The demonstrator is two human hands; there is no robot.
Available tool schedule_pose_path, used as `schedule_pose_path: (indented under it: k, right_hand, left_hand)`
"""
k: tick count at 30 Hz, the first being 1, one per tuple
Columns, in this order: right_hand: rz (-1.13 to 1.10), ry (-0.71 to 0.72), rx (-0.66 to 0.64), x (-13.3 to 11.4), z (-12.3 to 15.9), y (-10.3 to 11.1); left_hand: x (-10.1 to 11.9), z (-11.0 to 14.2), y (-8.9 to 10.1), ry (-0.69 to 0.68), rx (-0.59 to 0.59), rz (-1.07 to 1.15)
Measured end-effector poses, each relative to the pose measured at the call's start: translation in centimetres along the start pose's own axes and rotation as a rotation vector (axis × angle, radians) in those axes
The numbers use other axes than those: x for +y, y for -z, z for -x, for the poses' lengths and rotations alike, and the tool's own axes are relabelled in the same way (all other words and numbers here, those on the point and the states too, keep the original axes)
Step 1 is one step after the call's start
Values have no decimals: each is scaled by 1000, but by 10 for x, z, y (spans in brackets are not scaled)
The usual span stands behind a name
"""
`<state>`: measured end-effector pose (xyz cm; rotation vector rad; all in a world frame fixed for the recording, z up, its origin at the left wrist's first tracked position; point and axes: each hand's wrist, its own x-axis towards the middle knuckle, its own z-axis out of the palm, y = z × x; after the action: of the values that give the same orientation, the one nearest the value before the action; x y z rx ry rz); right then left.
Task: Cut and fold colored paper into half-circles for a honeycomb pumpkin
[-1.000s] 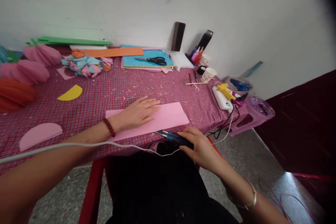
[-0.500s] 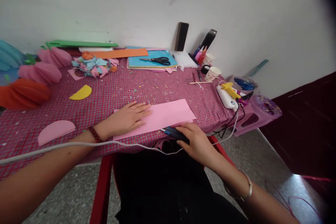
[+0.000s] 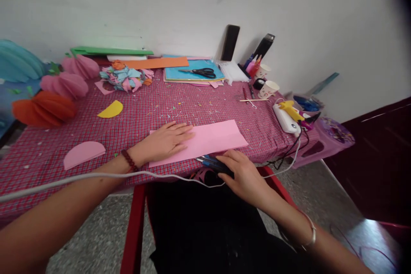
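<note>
A folded sheet of pink paper (image 3: 218, 137) lies lengthwise near the table's front edge. My left hand (image 3: 167, 140) rests flat on its left part, fingers stretched out. Beside the paper's near edge, my right hand (image 3: 242, 173) is closed around a slim black-and-blue tool (image 3: 212, 162) with pale strips, whose tip points left. Its exact kind cannot be made out, and its rear end is hidden in the hand. A pink folded half-circle (image 3: 84, 154) and a yellow half-circle (image 3: 111, 109) lie to the left.
Paper pumpkins (image 3: 64, 85) and crumpled scraps (image 3: 126, 78) stand at the left. Black scissors (image 3: 202, 72) lie on a blue paper stack (image 3: 175, 74). Paper cups (image 3: 268, 90) and a yellow glue gun (image 3: 290, 109) are at the right. A white cable (image 3: 112, 175) crosses in front.
The view has swung left, so the tabletop appears shifted right. The right hand has brought the tool closer to the paper's near edge. My left hand stays flat on the paper.
</note>
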<state>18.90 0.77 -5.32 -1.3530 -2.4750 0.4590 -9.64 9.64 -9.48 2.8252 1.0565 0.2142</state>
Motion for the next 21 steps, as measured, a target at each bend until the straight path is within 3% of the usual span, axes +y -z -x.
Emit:
schedule_pose_path:
  k: [21]
  right_hand:
    - [-48, -16, -43, -27, -2, -7]
  left_hand:
    - [3, 0, 3, 50, -3, 8]
